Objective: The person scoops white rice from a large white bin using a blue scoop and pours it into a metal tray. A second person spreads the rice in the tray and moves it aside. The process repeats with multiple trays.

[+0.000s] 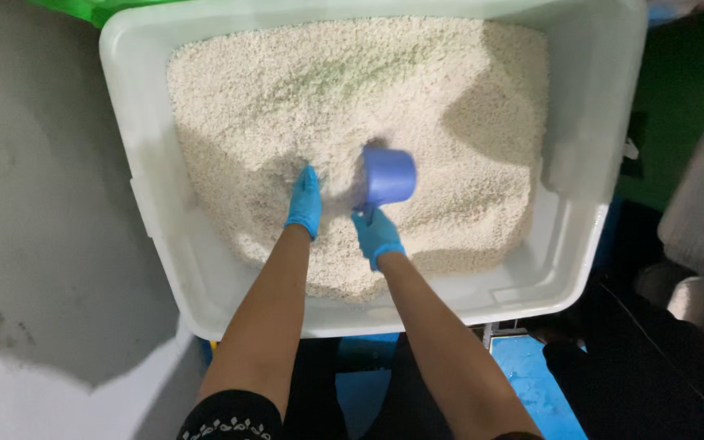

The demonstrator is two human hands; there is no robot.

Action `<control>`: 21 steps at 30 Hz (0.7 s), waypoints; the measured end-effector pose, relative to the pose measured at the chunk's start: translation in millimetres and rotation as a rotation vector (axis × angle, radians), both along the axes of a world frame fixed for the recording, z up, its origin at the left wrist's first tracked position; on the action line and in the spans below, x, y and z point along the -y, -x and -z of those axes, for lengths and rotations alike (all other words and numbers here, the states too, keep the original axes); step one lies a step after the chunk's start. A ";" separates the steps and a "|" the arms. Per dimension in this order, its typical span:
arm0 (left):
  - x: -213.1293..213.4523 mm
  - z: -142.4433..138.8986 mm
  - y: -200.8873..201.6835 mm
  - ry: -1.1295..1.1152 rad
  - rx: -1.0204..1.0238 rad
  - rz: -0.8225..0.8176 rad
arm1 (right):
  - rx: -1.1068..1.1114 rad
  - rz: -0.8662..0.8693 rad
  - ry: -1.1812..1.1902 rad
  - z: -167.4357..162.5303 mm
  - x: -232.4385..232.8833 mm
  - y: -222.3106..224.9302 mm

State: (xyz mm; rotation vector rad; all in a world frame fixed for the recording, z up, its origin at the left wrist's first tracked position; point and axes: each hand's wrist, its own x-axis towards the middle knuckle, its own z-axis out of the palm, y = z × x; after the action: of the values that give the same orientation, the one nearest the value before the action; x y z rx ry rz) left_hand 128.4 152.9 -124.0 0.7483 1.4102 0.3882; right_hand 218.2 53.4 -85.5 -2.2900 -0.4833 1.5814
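A large white plastic tub (588, 244) holds a deep heap of pale white grain (352, 90). Both of my hands wear blue gloves and reach into it. My right hand (376, 235) grips the handle of a blue plastic scoop cup (388, 175), which is tipped on its side with its mouth toward the left, against the grain. My left hand (305, 200) rests flat on the grain just left of the scoop, fingers together and partly pushed into the heap.
A grey concrete floor (34, 187) lies to the left of the tub, with a paler patch at the lower left. A green bin edge (91, 8) shows at the top left. Blue flooring (531, 375) and dark objects sit at the lower right.
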 end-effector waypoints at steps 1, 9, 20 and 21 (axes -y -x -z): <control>5.2 0.9 -0.2 0.003 -0.014 -0.001 | -0.242 0.172 0.121 -10.8 8.1 1.9; 62.1 -52.3 37.5 0.477 0.116 -0.315 | -0.805 0.331 -0.146 -42.3 125.8 -49.2; 148.4 -18.3 37.9 -0.591 -0.313 0.586 | -0.923 0.410 -0.450 -130.1 244.0 -124.7; 155.9 -23.6 31.4 -0.233 -0.248 0.438 | -0.875 0.436 -0.480 -151.2 255.5 -142.7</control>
State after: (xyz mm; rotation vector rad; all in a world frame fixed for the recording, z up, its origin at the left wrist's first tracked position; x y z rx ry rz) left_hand 97.1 -3.0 -100.4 1.3014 1.3944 0.1184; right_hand 360.9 -202.0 65.8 -1.0963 -0.0942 1.7752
